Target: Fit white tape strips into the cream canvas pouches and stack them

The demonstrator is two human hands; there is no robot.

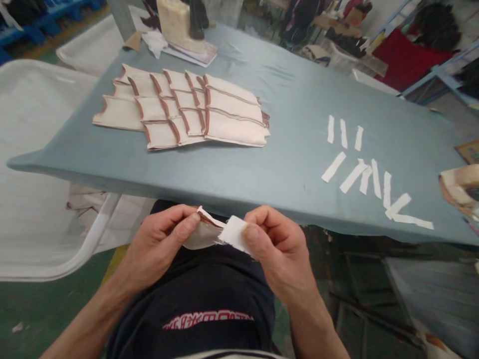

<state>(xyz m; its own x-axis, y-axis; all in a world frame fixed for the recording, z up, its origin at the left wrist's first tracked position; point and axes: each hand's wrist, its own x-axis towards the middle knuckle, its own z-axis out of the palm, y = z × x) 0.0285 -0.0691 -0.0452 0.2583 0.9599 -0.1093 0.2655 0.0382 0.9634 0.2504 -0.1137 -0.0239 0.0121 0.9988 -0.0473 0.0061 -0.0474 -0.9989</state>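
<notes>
Over my lap, in front of the table edge, my left hand [170, 232] pinches the brown-edged end of a cream fabric piece [204, 237] between thumb and fingers. My right hand [275, 244] grips a short white strip [235, 232] with a frayed edge. The strip's left end meets the brown edge of the fabric piece; whether they are joined I cannot tell. Beyond my hands, overlapping cream fabric pieces [235, 119] with brown edges lie in rows on the table. Several loose white strips [333, 167] are scattered at the right.
The table [292, 174] has a blue-green cloth cover. An iron-like tool [181, 25] stands on a pad at the far left, and a partly seen object [462, 182] sits at the right edge. A large white tub [33, 199] stands left. Metal bars [370, 309] are below right.
</notes>
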